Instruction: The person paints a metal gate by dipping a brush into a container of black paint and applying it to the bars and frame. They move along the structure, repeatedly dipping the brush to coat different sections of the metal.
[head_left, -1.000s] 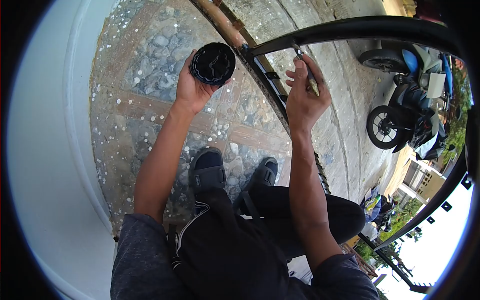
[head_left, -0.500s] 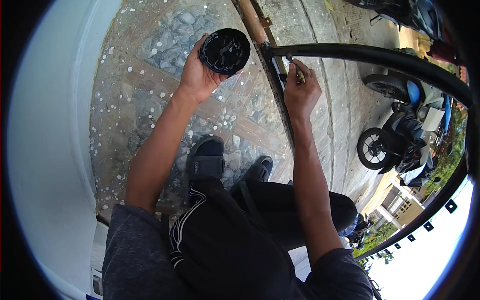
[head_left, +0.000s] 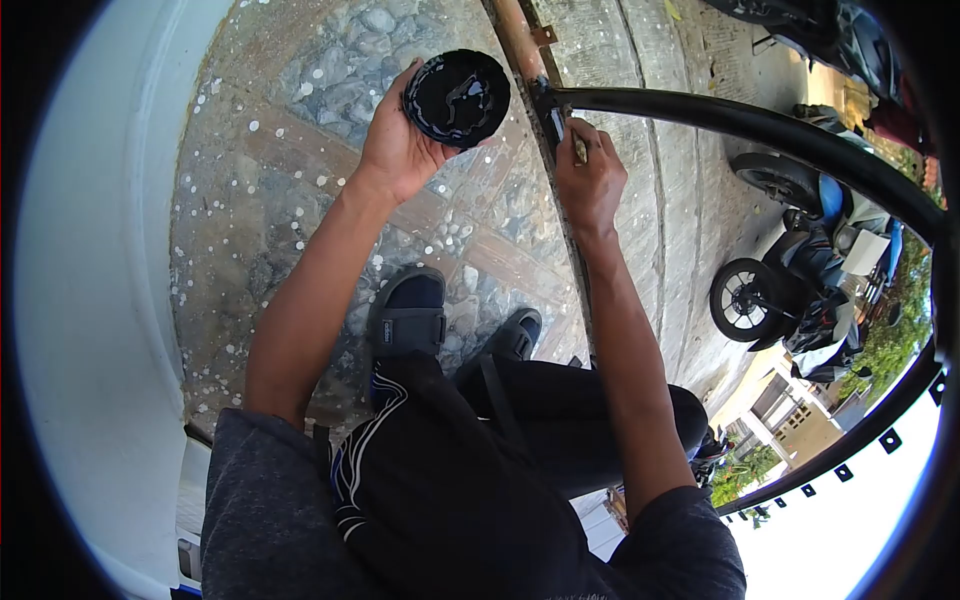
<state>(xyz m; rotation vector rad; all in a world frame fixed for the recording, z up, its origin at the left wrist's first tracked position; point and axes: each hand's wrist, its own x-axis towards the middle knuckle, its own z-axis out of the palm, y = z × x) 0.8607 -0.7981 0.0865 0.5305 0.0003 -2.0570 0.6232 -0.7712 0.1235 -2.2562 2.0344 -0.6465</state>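
My left hand (head_left: 392,152) is wrapped around a shallow round container (head_left: 457,98) of glossy black paint, held level above the ground. My right hand (head_left: 592,180) is closed on a paintbrush (head_left: 580,150), of which a small yellowish part shows between the fingers; the bristles are hidden. That hand is up against a metal bar (head_left: 556,122), wet and shiny black here. Farther along, the same bar has a reddish-brown stretch (head_left: 518,38). A curved black tube (head_left: 700,103) joins the bar just beyond my right hand.
Paint-spotted stone paving (head_left: 330,165) lies below, with my sandals (head_left: 408,315) on it. A pale wall (head_left: 100,250) rises at the left. Beyond the bar, a concrete surface (head_left: 690,215) leads to a parked motorcycle (head_left: 790,285). Another vehicle (head_left: 840,45) stands at upper right.
My right hand with the paintbrush has moved left, from beside the tube joint onto the bar. My left hand keeps the paint container in nearly the same place. The view has shifted slightly.
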